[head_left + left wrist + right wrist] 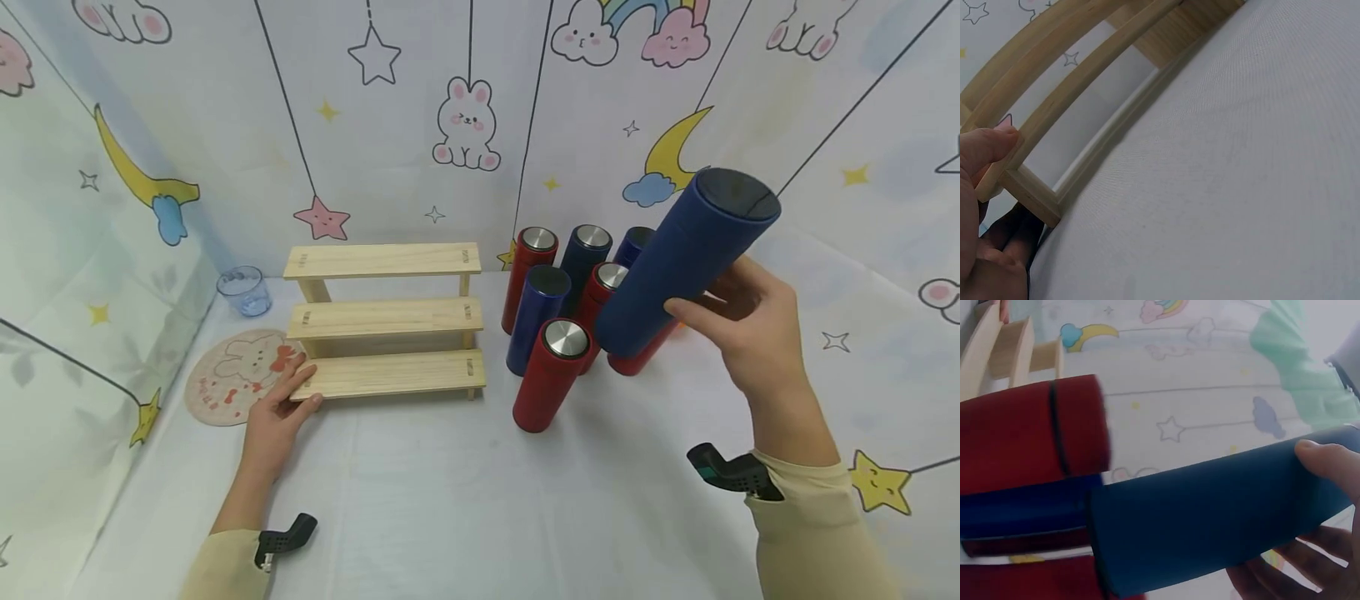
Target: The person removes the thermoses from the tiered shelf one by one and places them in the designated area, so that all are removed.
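Note:
My right hand (757, 333) grips a blue thermos (682, 258) and holds it tilted in the air, its dark end up and to the right. In the right wrist view the thumb lies along one side of the blue thermos (1210, 519), the fingers on the other. Below and left of it several red and blue thermoses stand in a group, among them a red thermos (551, 375) in front. On the left, my left hand (277, 417) holds the front left corner of a three-tier wooden rack (390, 375), thumb on the front edge of the lowest board (1060, 100).
A round rabbit-print mat (225, 383) lies left of the rack, partly under its corner. Behind the mat stands a clear blue glass (245, 292). White cloth covers the table (450, 500); a printed curtain (420, 125) rises behind.

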A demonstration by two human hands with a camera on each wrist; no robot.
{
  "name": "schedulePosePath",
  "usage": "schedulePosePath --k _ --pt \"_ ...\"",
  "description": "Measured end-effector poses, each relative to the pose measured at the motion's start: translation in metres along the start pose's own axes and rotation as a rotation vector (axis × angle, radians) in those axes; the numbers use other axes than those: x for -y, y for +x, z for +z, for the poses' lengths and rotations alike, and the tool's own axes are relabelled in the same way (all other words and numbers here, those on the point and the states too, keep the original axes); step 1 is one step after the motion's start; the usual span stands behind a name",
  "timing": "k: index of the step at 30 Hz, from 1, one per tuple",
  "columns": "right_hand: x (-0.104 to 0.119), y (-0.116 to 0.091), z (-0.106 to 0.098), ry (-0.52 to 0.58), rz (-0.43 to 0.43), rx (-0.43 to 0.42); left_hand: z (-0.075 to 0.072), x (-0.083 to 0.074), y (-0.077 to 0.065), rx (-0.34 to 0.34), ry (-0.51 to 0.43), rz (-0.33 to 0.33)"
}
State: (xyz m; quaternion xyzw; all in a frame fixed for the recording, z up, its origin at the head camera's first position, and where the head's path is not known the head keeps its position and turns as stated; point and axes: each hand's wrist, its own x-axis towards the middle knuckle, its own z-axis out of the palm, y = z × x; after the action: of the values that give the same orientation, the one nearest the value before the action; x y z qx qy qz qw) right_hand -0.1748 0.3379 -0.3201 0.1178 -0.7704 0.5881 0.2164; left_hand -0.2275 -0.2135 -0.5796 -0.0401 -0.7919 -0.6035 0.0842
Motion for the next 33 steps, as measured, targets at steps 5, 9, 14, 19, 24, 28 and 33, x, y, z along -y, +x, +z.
schedulePosePath --k 5,9,14,19,24,28,33 --pt "-0.031 -0.022 0.003 -0.031 -0.005 0.023 0.001 0.001 -0.002 0.012 -0.014 0.0" --pt "-0.055 -0.037 0.004 -0.099 -0.006 0.044 0.002 0.0 -0.001 0.011 -0.002 0.002" --pt "-0.083 -0.055 0.007 -0.173 0.021 0.036 0.002 0.001 0.0 0.012 0.012 0.005" --pt "-0.107 -0.072 0.01 -0.189 0.095 0.01 0.003 0.002 -0.001 0.013 0.004 -0.002" --pt "-0.128 -0.082 0.011 -0.193 0.167 -0.004 0.004 0.002 -0.001 0.013 -0.011 -0.005" --pt "-0.143 -0.087 0.01 -0.193 0.174 0.007 0.004 0.003 0.0 0.012 -0.001 0.001" --pt "-0.154 -0.092 0.012 -0.169 0.187 0.018 0.002 0.004 -0.001 0.014 0.007 -0.002"
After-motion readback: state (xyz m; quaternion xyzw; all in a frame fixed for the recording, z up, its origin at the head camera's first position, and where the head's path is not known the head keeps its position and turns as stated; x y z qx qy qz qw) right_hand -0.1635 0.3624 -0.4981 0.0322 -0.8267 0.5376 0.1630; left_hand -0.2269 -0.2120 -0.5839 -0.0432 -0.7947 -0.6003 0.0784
